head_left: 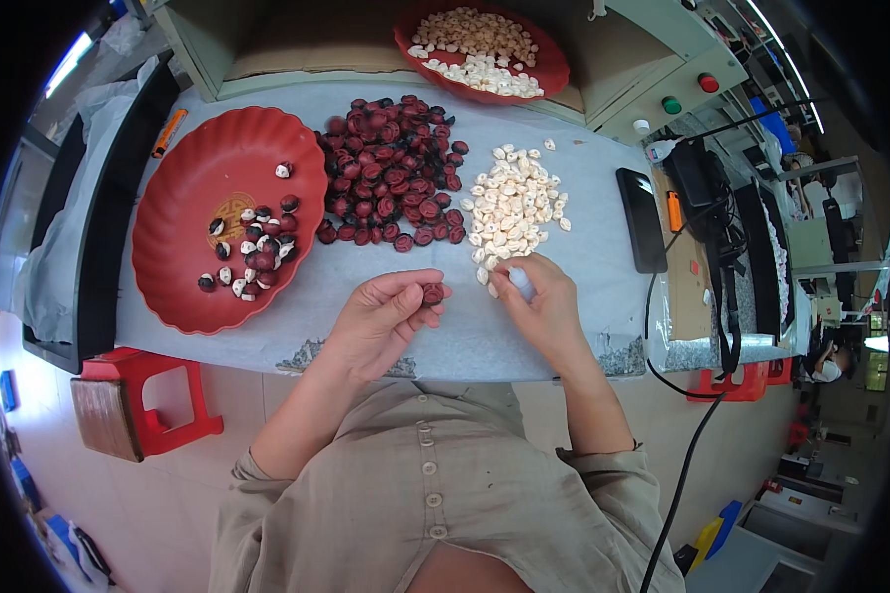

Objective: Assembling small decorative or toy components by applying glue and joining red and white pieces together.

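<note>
My left hand (378,321) pinches a small dark red, rose-like piece (432,294) between thumb and fingers, above the table's near side. To its right, my right hand (549,306) is closed around a small whitish, translucent bottle-like thing (521,284). Its fingertips are at the near end of a heap of cream, shell-like pieces (514,203); whether they also pinch one is hidden. Beyond my left hand lies a large heap of dark red and black round pieces (391,173). A red scalloped tray (173,178) on the left holds several red pieces with white ones.
A second red tray (554,74) with tan and white pieces stands at the back in a pale green metal housing (653,84). A black phone (642,219) and cables lie at right. An orange pen-like tool (169,133) lies at the far left.
</note>
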`<control>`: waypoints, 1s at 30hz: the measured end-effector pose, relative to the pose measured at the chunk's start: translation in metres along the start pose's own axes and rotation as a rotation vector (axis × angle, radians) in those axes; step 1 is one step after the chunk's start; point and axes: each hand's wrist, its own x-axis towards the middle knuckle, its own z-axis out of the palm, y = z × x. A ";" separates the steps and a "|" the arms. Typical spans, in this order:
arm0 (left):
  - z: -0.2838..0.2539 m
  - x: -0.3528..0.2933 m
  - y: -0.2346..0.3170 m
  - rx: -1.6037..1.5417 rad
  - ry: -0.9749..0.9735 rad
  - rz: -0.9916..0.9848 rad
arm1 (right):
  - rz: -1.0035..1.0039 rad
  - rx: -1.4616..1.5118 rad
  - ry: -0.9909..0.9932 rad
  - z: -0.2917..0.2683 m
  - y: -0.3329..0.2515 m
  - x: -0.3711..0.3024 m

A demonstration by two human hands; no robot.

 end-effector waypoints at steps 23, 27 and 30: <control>0.000 0.000 0.000 0.013 -0.019 0.005 | 0.083 0.041 -0.336 -0.035 0.008 0.006; -0.001 0.000 0.000 0.009 -0.026 0.007 | 0.045 -0.113 -0.442 -0.040 0.002 0.009; 0.001 0.000 0.000 0.044 0.006 -0.001 | 0.071 -0.163 -0.452 -0.040 0.002 0.010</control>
